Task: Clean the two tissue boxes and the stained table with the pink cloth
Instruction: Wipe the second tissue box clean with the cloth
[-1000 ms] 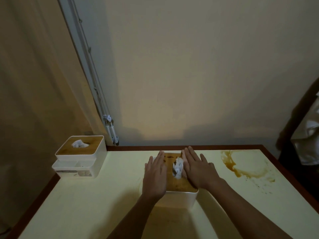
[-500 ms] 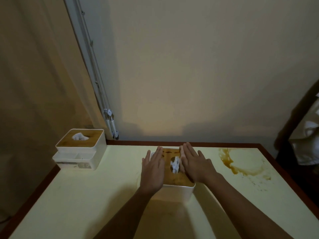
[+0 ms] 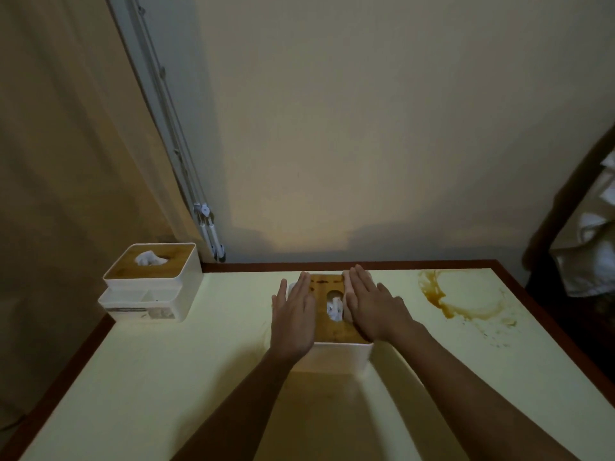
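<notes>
I log a downward camera pitch over the last second: the tissue box (image 3: 339,357) under my left hand (image 3: 293,314) and right hand (image 3: 376,304), and the stain (image 3: 444,311) to the right hand's right, sit higher in frame. Between the hands, the tissue (image 3: 334,307) shows shorter, exposing the lid opening (image 3: 333,292) beyond it.

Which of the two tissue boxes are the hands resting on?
The middle tissue box, under the left hand and right hand; the corner tissue box stands untouched.

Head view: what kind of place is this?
Probably a room in a home: a curtain hangs left of a plain wall, two tissue boxes stand on a cream table with a dark rim, and crumpled white fabric, maybe bedding, shows at the right edge.
</notes>
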